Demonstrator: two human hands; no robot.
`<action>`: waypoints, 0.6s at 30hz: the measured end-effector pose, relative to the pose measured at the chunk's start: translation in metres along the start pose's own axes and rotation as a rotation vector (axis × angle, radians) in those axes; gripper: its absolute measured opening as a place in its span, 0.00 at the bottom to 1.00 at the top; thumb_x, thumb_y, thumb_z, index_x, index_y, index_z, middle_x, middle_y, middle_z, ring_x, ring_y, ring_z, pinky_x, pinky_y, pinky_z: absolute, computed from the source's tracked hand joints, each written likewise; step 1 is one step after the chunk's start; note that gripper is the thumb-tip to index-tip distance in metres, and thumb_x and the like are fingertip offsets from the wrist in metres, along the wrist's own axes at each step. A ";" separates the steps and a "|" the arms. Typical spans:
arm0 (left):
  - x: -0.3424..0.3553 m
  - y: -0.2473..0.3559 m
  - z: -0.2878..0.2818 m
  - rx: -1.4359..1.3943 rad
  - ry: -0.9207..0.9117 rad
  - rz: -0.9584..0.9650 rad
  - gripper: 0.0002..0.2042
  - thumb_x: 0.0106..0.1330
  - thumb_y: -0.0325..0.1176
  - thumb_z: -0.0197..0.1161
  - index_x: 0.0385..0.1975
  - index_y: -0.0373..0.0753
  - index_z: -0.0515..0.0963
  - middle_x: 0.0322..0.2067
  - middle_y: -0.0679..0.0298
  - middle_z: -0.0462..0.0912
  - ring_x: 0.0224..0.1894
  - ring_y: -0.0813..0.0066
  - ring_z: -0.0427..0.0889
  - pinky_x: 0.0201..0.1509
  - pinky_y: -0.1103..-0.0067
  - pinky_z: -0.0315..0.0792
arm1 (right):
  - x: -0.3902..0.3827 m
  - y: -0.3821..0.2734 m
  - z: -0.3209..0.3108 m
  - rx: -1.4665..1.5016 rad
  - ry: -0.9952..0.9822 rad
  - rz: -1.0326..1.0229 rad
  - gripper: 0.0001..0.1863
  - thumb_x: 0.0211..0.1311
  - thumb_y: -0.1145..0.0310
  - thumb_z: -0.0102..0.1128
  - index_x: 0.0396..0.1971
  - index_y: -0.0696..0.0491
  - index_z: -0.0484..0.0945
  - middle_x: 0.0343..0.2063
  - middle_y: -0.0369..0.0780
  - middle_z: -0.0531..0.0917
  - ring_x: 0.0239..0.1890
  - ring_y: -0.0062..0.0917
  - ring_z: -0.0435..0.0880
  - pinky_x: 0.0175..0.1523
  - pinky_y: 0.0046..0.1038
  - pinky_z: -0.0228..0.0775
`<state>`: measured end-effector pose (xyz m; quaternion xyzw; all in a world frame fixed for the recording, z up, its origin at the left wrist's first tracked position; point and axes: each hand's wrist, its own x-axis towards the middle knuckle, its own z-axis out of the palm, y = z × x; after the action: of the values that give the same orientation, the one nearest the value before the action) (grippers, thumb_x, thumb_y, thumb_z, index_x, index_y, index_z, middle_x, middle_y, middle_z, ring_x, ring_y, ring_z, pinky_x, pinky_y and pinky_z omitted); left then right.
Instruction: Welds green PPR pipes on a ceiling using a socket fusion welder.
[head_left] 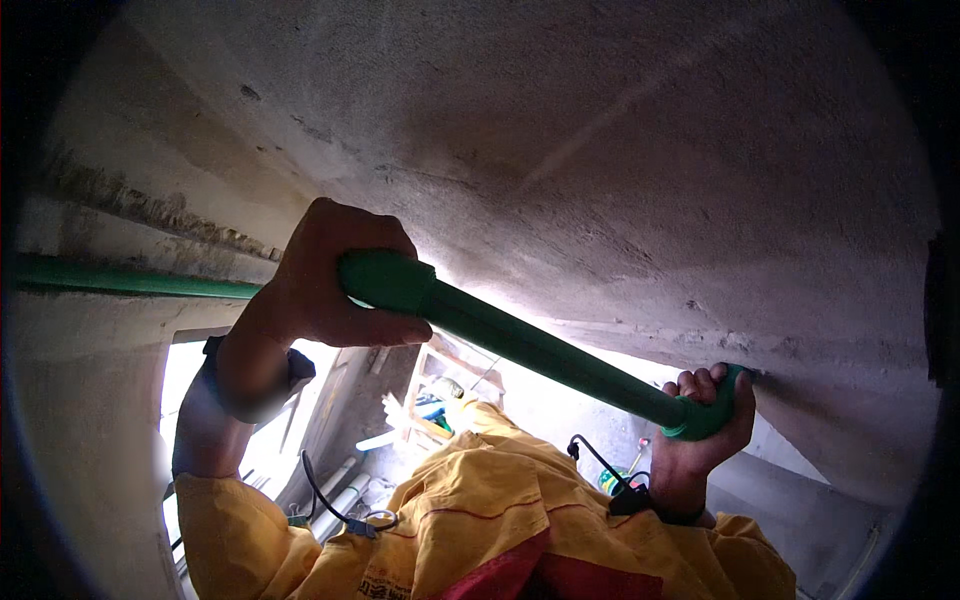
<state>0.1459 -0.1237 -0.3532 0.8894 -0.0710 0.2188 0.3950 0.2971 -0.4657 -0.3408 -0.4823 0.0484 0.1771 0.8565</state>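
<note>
1. Pers. in yellow jacket w/ red trim raises both arms; one green pipe is held b/w the two hands, in front of a rough grey surface.
2. L hand is clamped on the L end fitting, which is thicker than the pipe: fingers go over the top, thumb lies along underside.
3. R hand is clamped on the R end fitting, a bent piece, same green; fingers are curled round it. Its far end is v. near the grey surface; if it touches, I cannot tell.
4. The pipe is tilted, in the view from the head its L end is higher than its R end. Hands are well apart, approx. one at each end.
5. A 2nd green pipe runs along the wall at L, behind the L hand.
6. Each wrist has a dark band; near the R one is a black cable, and another dark cable is by the L sleeve.
7. Lower down: bright window at L, white pipes, other items too small to tell.
</note>
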 end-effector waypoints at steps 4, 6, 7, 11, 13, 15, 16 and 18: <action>0.004 0.006 0.003 0.089 0.044 0.024 0.21 0.41 0.51 0.77 0.24 0.42 0.79 0.18 0.67 0.80 0.20 0.76 0.82 0.25 0.83 0.75 | 0.005 0.000 -0.002 0.035 0.003 0.044 0.17 0.65 0.52 0.49 0.30 0.51 0.74 0.16 0.31 0.71 0.22 0.21 0.72 0.31 0.27 0.64; 0.006 0.010 0.001 0.129 0.040 0.025 0.21 0.41 0.52 0.76 0.24 0.43 0.79 0.18 0.68 0.80 0.20 0.76 0.81 0.26 0.82 0.74 | 0.005 -0.003 -0.003 0.046 -0.022 0.056 0.16 0.65 0.53 0.49 0.30 0.51 0.74 0.17 0.32 0.73 0.22 0.21 0.74 0.32 0.27 0.67; 0.006 0.011 0.001 0.167 0.035 0.023 0.21 0.41 0.53 0.76 0.24 0.43 0.79 0.18 0.68 0.80 0.20 0.77 0.81 0.27 0.81 0.74 | 0.004 -0.005 -0.004 0.040 -0.018 0.035 0.16 0.65 0.53 0.49 0.30 0.51 0.74 0.17 0.32 0.73 0.22 0.21 0.74 0.32 0.27 0.67; -0.004 -0.005 0.006 0.211 0.008 0.054 0.24 0.38 0.55 0.77 0.29 0.45 0.78 0.23 0.69 0.79 0.25 0.75 0.77 0.35 0.77 0.67 | -0.002 -0.006 -0.006 0.063 0.077 0.033 0.17 0.62 0.49 0.52 0.30 0.49 0.73 0.16 0.31 0.69 0.22 0.23 0.69 0.34 0.30 0.63; -0.014 -0.016 0.007 0.310 0.020 0.079 0.26 0.36 0.52 0.77 0.34 0.46 0.76 0.28 0.69 0.78 0.30 0.73 0.74 0.39 0.75 0.66 | 0.002 -0.002 -0.012 0.108 0.073 0.057 0.17 0.63 0.50 0.52 0.29 0.50 0.72 0.16 0.32 0.70 0.22 0.23 0.69 0.34 0.31 0.63; -0.028 0.001 -0.013 0.521 -0.088 -0.019 0.26 0.33 0.46 0.76 0.35 0.47 0.75 0.30 0.69 0.77 0.34 0.72 0.72 0.41 0.74 0.64 | 0.002 0.003 -0.004 0.170 0.033 0.121 0.16 0.63 0.51 0.52 0.28 0.50 0.71 0.16 0.33 0.69 0.22 0.23 0.67 0.33 0.31 0.61; -0.036 0.000 -0.012 0.520 -0.067 -0.007 0.26 0.33 0.46 0.76 0.35 0.47 0.75 0.30 0.69 0.77 0.34 0.72 0.72 0.41 0.74 0.64 | 0.001 0.006 -0.004 0.189 -0.001 0.156 0.16 0.62 0.51 0.51 0.29 0.50 0.72 0.17 0.32 0.70 0.22 0.23 0.69 0.35 0.31 0.62; -0.030 -0.022 0.008 0.186 0.093 -0.047 0.25 0.31 0.43 0.74 0.34 0.47 0.75 0.29 0.70 0.77 0.32 0.74 0.72 0.40 0.74 0.63 | 0.001 0.001 -0.011 0.182 0.011 0.131 0.16 0.62 0.51 0.51 0.29 0.50 0.73 0.17 0.32 0.71 0.23 0.23 0.72 0.36 0.30 0.63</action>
<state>0.1281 -0.1160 -0.3864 0.9125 -0.0109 0.2563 0.3188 0.2990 -0.4739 -0.3474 -0.3994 0.1003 0.2248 0.8831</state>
